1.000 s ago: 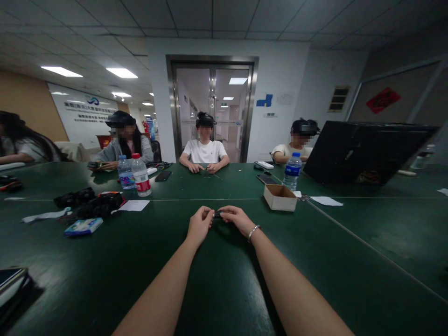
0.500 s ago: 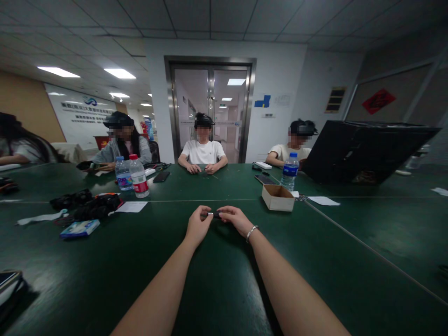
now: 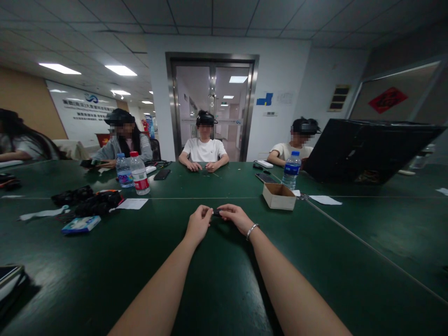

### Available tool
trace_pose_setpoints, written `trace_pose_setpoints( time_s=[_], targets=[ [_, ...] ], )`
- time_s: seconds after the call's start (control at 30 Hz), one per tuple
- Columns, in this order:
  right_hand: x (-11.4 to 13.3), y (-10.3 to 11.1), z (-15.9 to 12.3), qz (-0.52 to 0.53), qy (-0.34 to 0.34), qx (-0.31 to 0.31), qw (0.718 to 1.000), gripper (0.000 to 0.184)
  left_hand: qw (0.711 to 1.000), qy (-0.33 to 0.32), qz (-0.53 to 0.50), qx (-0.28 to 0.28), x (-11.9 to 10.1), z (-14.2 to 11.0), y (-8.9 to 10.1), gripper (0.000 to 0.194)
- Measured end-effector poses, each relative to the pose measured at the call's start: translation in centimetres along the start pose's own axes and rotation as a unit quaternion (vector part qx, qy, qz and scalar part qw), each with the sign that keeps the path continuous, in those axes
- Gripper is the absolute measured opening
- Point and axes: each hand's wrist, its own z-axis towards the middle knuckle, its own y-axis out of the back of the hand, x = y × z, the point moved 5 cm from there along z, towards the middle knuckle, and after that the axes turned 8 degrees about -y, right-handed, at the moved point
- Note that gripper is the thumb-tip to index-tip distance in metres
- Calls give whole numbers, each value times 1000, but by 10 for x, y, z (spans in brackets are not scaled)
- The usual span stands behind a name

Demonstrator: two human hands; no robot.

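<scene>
Small dark object (image 3: 216, 213) partly hidden by fingers (image 3: 227, 208); kind unclear.

a small dark object (image 3: 216, 213), seemingly short and slim, is pinched between the left hand (image 3: 199, 226) and the right hand (image 3: 239, 219), lying roughly crosswise; a paler bit shows at its left end, its exact shape too small to tell.

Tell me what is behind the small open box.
Behind the open box stands a blue-capped bottle, and a dark phone lies farther back. The box hides the table directly behind it and part of the bottle's base.
</scene>
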Motion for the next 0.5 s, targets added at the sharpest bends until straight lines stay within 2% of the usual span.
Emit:
trace_pose_setpoints(
  time_s=[0.13,0.27,0.37,0.5],
  targets=[
    [1,0,0,9,-2,-5,1000,33,999,-32,-11,-22,-5,-1,1,27],
    [-3,2,3,15,-3,-7,1000,34,998,-54,-11,-9,-8,-1,1,27],
    [-4,3,4,9,4,-1,1000,35,999,-49,-19,4,-9,-1,1,20],
    [-5,3,2,5,3,-6,1000,36,999,-29,-29,-2,-4,0,1,22]
  ],
)
